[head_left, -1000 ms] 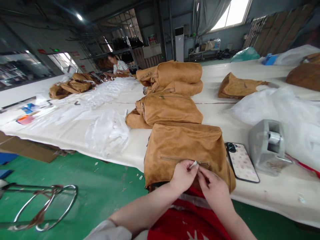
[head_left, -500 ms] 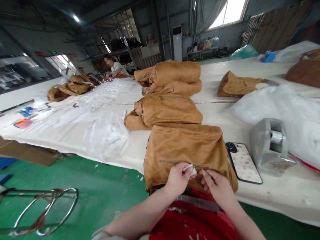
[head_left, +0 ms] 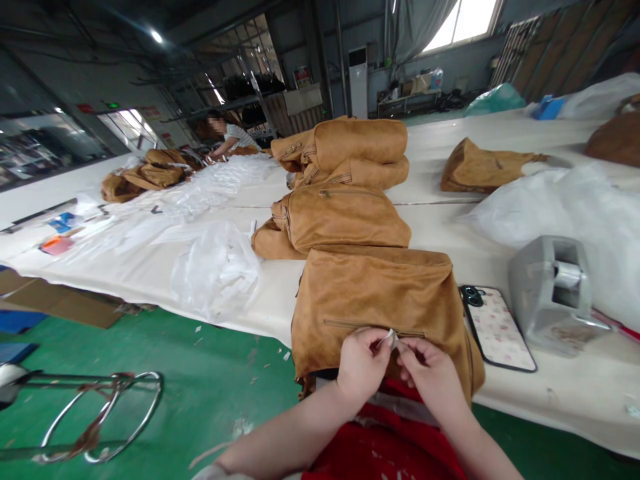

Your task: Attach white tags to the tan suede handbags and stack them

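Observation:
A tan leather bag [head_left: 375,283] lies on the table edge in front of me, with a zipper [head_left: 345,325] running across its near side. Over that zipper, my left hand [head_left: 364,365] is closed in a pinch on a small white slip [head_left: 391,337], thin like paper or film. My right hand [head_left: 429,367] meets it from the other side, thumb and forefinger pinched on the slip too. The zipper's pull is hidden by my fingers.
More tan bags [head_left: 350,217] are lined up behind. On the right are a phone [head_left: 500,327], a grey tape dispenser [head_left: 547,293] and plastic wrap [head_left: 590,207]. Clear plastic bags [head_left: 217,270] lie left. A co-worker [head_left: 233,137] stands at the far left.
My right hand has come in to the white slip and now pinches it along with my left. The slip looks narrower and stands up between the fingertips.

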{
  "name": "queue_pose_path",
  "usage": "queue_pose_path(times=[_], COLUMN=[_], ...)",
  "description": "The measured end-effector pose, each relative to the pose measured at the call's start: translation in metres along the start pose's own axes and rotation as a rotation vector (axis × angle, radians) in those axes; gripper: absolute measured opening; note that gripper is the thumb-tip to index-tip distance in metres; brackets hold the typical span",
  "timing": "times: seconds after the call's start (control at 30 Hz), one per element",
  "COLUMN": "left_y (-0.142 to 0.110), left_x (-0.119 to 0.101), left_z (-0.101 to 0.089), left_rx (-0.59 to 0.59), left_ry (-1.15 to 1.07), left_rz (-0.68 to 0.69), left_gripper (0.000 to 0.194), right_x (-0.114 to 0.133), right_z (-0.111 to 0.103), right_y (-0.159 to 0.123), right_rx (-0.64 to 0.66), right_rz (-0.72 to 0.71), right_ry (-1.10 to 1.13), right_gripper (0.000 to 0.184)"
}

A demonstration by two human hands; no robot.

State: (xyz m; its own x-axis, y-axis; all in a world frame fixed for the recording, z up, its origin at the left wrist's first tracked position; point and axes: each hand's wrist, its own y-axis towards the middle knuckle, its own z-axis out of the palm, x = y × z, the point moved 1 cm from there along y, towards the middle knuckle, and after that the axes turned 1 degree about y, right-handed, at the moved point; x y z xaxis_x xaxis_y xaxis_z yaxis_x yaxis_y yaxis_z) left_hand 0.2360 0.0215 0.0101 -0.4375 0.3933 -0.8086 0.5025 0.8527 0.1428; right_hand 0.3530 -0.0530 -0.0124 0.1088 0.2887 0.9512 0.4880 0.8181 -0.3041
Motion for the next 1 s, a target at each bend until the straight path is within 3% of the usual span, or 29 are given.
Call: queue_pose_path(times=[0.3,0.47,0.77,1.0], left_y=[-0.007,-0.003,-0.004,0.006], left_x=[-0.007,-0.015,-0.009,-0.009], left_z=[-0.004,-0.009,-0.006,-0.008], left_rx=[0.034,0.025,-0.002,0.033], left_ry=[0.118,0.194,0.201,0.160], left_rz=[0.188,0.208,0.280,0.191], left_gripper=[0.020,0.016,0.024,0.018], right_x=[0.004,0.003,0.011,0.009], right_z=[0.004,0.005,0.008,0.001], right_y=[0.006,0.006,0.009,0.003], right_rx=[0.013,-0.020,-0.064,-0.003], right_rz=[0.119,0.104,0.179,0.037], right_ry=[0.231,0.387,0.540,0.511], right_gripper=[0.047,0.047,0.045,0.039])
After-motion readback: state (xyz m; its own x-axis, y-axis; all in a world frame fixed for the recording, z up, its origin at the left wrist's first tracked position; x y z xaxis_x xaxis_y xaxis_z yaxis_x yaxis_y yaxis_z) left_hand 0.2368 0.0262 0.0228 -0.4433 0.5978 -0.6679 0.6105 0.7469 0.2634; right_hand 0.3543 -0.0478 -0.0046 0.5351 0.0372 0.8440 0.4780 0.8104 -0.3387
